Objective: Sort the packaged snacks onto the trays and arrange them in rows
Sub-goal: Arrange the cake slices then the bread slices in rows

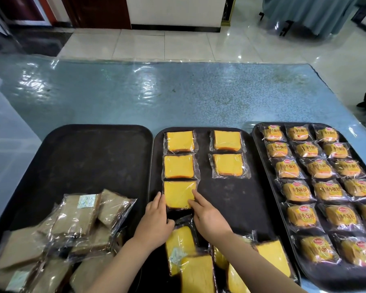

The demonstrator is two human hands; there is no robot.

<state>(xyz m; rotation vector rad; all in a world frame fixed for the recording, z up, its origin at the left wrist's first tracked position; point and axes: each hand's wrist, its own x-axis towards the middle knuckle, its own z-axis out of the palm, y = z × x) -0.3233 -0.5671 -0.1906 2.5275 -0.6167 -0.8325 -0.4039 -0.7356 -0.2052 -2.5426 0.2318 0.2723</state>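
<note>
- Blue speckled table covering (178, 96), glossy under clear plastic, carries three dark trays side by side at its near edge; pale floor tiles (148, 43) lie beyond it.
- Left tray (89, 157) is bare at the far end, and a loose heap of brown cake slices in clear wrappers (72, 235) lies at its near end, some overlapping.
- Middle tray (226, 199) holds yellow cake slices in clear wrappers in two columns: the left column has three, the right column has two (227, 152), one behind the other.
- The third slice of the left column (179, 194) lies flat, just beside the second one (179, 166).
- The left hand (155, 218) rests against this slice's left edge, fingers straight and pressed together.
- The right hand (206, 216) touches its right edge and near right corner with straight, slightly spread fingers; neither hand curls round the wrapper.
- Nearer the person, a jumble of yellow slices (190, 256) lies unsorted on the same tray, partly under the forearms.
- Right tray (260, 149) is filled with small yellow buns in printed wrappers (317, 187), set in three columns of neat rows.
- A grey-blue curtain or cloth (304, 13) hangs at the far right of the room.
</note>
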